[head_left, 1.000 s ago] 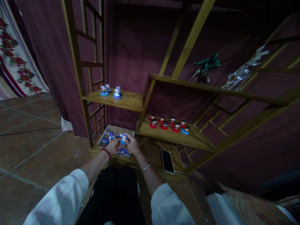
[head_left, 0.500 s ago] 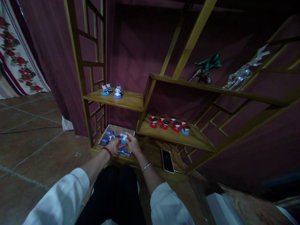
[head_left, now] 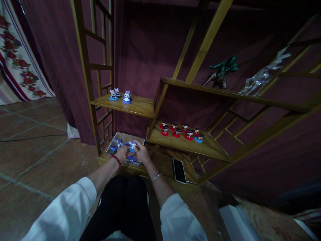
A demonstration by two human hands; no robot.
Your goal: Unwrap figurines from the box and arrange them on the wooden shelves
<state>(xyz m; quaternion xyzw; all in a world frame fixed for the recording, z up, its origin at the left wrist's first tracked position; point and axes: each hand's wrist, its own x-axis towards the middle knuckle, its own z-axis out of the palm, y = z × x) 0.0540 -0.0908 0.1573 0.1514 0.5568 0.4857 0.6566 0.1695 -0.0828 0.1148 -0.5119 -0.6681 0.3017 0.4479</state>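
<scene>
A small purple-and-white figurine (head_left: 132, 146) on a blue base is held between my two hands, above an open box (head_left: 138, 137). My left hand (head_left: 122, 154), with a red bead bracelet at the wrist, closes on its left side and base. From the right, my right hand (head_left: 141, 153) pinches it with thumb and fingers. Other purple figurines (head_left: 117, 144) lie in the box, partly hidden by my left hand. On the upper left shelf (head_left: 142, 106) stand a purple-haired figurine (head_left: 127, 97) and black-and-white figurines (head_left: 113, 95) on blue bases.
Several red-based figurines (head_left: 177, 133) and one blue-based figurine (head_left: 199, 138) stand on the right shelf (head_left: 210, 148). A phone (head_left: 179, 171) lies on the bottom board. Higher up are a green-and-brown statuette (head_left: 222, 72) and a clear deer-like ornament (head_left: 263, 75).
The view has shifted slightly. Both hands stay over the box with the figurine, almost unmoved.
</scene>
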